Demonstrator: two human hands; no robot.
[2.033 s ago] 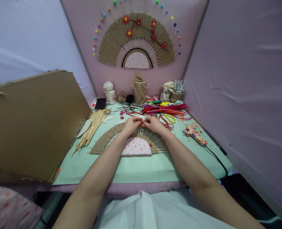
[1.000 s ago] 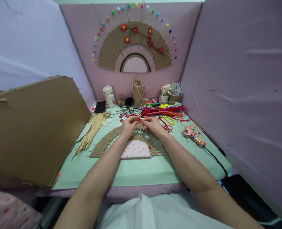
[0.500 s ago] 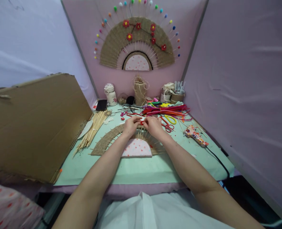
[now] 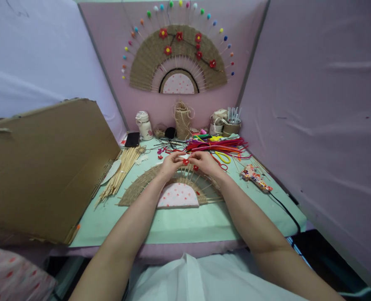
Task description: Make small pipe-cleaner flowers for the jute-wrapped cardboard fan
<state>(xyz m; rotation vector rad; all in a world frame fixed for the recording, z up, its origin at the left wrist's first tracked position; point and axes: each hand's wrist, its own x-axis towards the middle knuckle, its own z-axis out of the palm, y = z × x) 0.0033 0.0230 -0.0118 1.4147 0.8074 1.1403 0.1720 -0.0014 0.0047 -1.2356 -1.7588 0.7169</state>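
Observation:
A half-round woven jute fan [image 4: 139, 188] on bamboo sticks lies flat on the mint table [image 4: 179, 223], with a pink dotted semicircle [image 4: 178, 196] at its base. My left hand [image 4: 169, 164] and my right hand [image 4: 205, 162] meet above the fan's top edge. Both pinch a small red flower piece [image 4: 185, 161] between their fingertips. Another small red bit [image 4: 195, 168] lies on the fan just under my right hand.
A finished fan [image 4: 177, 58] with red flowers hangs on the pink back wall. A cardboard sheet [image 4: 44, 167] leans at the left beside a bundle of bamboo sticks [image 4: 120, 170]. Pipe cleaners [image 4: 218, 144], scissors [image 4: 223, 158], a twine spool [image 4: 181, 117], a white jar [image 4: 143, 123] and a glue gun [image 4: 254, 177] are behind and right.
Both hands stay together over the fan's top edge, shifting only slightly while working the red flower piece. The camera view wobbles up and down a little.

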